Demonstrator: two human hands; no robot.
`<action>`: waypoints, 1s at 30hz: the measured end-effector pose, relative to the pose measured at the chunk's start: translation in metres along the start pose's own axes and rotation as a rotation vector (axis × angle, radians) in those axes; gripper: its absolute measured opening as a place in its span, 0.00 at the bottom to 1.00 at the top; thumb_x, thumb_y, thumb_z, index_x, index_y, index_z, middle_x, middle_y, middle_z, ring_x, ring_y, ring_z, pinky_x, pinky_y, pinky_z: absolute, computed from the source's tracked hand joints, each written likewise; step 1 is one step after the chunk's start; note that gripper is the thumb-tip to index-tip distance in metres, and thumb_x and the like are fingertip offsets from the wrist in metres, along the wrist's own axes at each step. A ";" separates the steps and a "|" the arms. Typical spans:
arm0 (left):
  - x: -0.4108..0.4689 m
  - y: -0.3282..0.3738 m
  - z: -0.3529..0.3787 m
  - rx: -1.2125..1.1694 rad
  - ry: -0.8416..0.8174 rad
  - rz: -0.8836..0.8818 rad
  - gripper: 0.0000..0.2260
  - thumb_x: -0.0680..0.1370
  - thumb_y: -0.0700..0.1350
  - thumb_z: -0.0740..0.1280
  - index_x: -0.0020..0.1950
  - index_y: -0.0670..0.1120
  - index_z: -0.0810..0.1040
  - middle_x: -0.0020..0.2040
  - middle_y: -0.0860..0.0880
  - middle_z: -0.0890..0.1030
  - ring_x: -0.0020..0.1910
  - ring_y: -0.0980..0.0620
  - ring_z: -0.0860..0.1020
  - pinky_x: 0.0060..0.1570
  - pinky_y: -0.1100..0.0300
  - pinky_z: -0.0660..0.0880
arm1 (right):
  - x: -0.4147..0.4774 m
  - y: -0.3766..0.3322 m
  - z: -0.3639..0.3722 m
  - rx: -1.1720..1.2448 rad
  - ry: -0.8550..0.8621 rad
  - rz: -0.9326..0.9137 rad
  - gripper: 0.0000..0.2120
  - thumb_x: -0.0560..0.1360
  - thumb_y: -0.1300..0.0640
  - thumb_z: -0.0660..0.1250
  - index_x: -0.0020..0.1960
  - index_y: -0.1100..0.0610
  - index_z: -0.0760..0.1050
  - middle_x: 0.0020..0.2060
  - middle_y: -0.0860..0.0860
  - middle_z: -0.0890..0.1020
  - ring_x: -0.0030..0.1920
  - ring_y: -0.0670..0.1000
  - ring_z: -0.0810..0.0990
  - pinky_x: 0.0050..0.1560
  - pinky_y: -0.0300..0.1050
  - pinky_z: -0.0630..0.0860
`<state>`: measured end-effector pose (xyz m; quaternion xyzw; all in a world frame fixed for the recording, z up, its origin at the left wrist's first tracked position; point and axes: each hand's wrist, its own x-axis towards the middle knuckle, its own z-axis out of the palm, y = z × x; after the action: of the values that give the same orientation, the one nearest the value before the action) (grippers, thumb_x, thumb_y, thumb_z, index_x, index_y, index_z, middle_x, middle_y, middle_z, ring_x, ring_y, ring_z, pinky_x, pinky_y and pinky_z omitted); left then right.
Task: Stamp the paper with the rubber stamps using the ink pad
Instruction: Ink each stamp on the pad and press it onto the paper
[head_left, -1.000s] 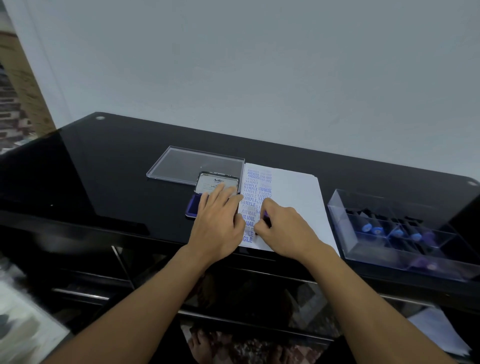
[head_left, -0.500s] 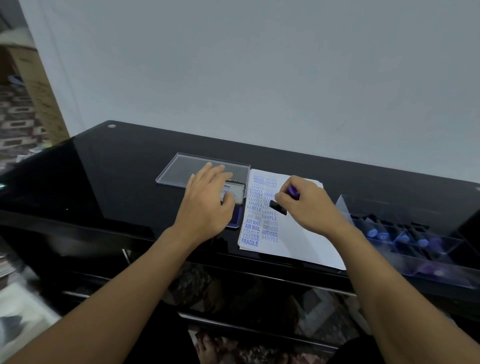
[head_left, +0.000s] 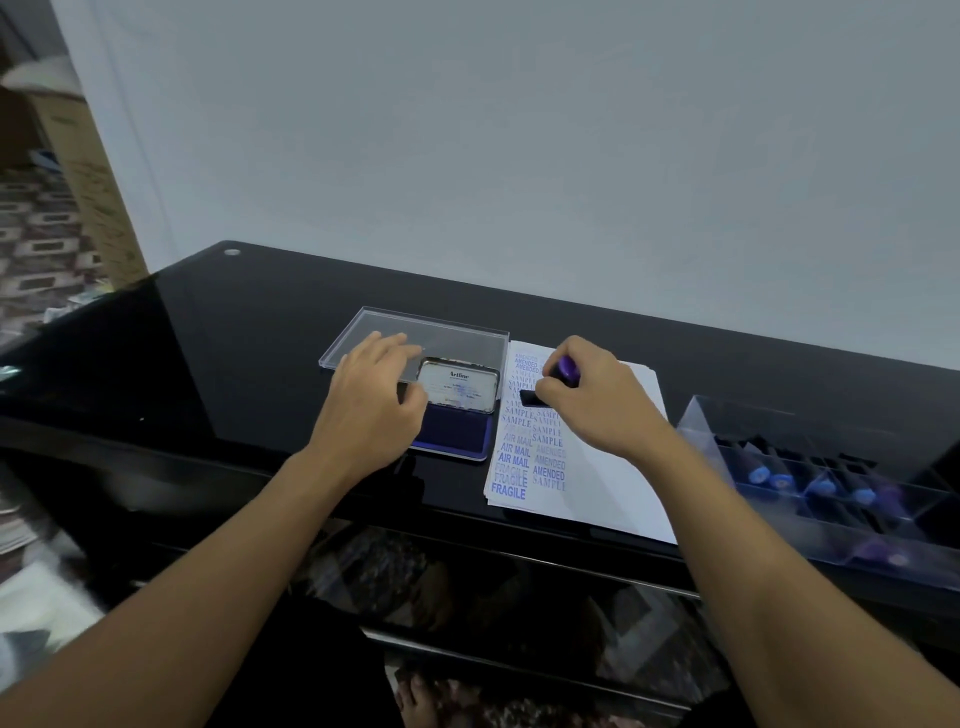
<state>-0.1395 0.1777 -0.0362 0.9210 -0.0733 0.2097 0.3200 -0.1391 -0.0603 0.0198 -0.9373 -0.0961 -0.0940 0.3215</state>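
One rubber stamp (head_left: 565, 370) is pinched by the right grip (head_left: 597, 405), fingers and thumb curled round its purple handle. Its black base is turned down and leftward over the upper left part of the paper (head_left: 618, 488), where columns of blue prints are already laid. Whether the base touches the sheet cannot be told. The ink pad (head_left: 453, 432), its tin lid tipped back, is set on the black desk (head_left: 218, 364) just beside the paper's left edge. It thus lies leftward of the stamp and slightly nearer the person, its long axis running across the desk. The left grip (head_left: 366, 410) is laid loosely open at the pad's left end, nothing held, fingers reaching onto a clear lid (head_left: 462, 336) behind. For re-inking, a short leftward carry by the right grip is judged enough.
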 end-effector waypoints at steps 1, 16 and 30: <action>0.001 -0.005 -0.002 0.015 -0.002 -0.024 0.20 0.80 0.41 0.63 0.73 0.45 0.72 0.76 0.49 0.68 0.78 0.50 0.57 0.77 0.51 0.53 | 0.003 -0.004 0.005 0.015 -0.010 -0.008 0.04 0.78 0.56 0.65 0.48 0.57 0.73 0.42 0.50 0.78 0.39 0.48 0.74 0.35 0.39 0.71; -0.003 -0.063 0.017 0.233 -0.129 -0.108 0.20 0.81 0.49 0.60 0.73 0.47 0.72 0.74 0.49 0.70 0.76 0.49 0.63 0.74 0.42 0.60 | 0.053 -0.050 0.073 -0.149 -0.309 -0.165 0.07 0.79 0.52 0.61 0.47 0.56 0.71 0.42 0.52 0.78 0.42 0.53 0.76 0.38 0.46 0.71; -0.004 -0.063 0.020 0.274 -0.144 -0.121 0.19 0.82 0.51 0.57 0.72 0.50 0.72 0.75 0.52 0.68 0.76 0.53 0.62 0.76 0.46 0.53 | 0.065 -0.054 0.100 -0.311 -0.383 -0.195 0.10 0.79 0.49 0.60 0.43 0.52 0.65 0.39 0.51 0.74 0.37 0.52 0.73 0.40 0.48 0.70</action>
<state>-0.1190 0.2150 -0.0873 0.9714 -0.0111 0.1314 0.1972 -0.0782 0.0516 -0.0103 -0.9624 -0.2295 0.0412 0.1392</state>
